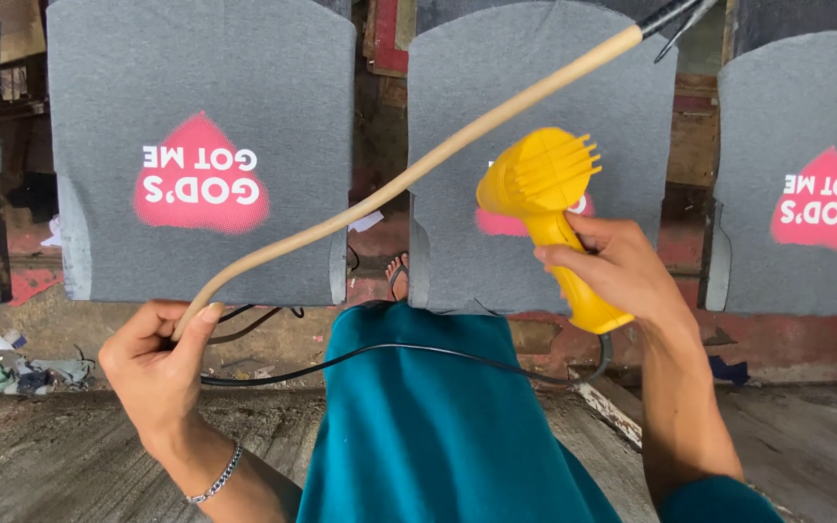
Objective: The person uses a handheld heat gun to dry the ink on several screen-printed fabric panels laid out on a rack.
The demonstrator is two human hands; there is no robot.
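Grey printed felt panels hang before us; at three o'clock our right hand grips a light, rigid yellow plastic heat gun by its handle, while our left hand closes on a stiff tan wooden stick.

A garment-printing workshop, by the look of it: grey shirts hang in a row, each bearing a pink printed patch, over a rough concrete floor with fabric scraps in the corner.
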